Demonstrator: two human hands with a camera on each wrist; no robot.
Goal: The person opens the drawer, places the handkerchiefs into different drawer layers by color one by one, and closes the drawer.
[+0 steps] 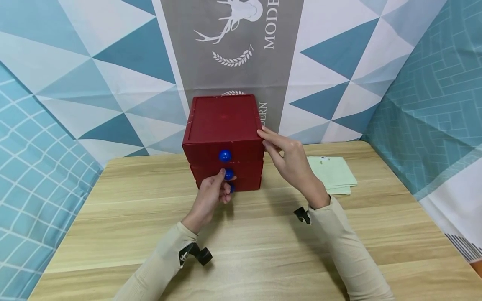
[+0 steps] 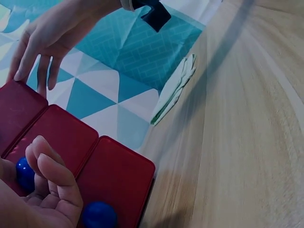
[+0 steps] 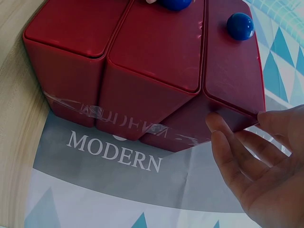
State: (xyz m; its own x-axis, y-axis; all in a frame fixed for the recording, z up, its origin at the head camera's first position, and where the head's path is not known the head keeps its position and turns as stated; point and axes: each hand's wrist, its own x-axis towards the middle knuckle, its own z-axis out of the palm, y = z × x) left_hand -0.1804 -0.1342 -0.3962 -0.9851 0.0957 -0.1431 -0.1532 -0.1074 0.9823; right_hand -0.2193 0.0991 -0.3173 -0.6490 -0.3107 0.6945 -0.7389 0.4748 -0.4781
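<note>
A dark red cabinet (image 1: 224,119) with three stacked drawers stands at the back of the table, a round blue knob on each drawer front. My left hand (image 1: 211,194) holds the middle knob (image 1: 228,174) between thumb and curled fingers. Above it, the top knob (image 1: 225,156) is untouched; the bottom knob (image 2: 99,215) shows below my fingers in the left wrist view. With lightly bent, spread fingers, my right hand (image 1: 293,161) touches the cabinet's upper right edge and side. All three drawers look pushed in, the middle and lower fronts close to flush.
A folded pale green cloth (image 1: 332,173) lies on the wooden table (image 1: 256,251) to the right of the cabinet. Patterned fabric (image 1: 327,54) hangs behind and at both sides. Clear tape (image 3: 95,112) runs along the cabinet's side. Each wrist wears a small black camera mount (image 1: 196,252).
</note>
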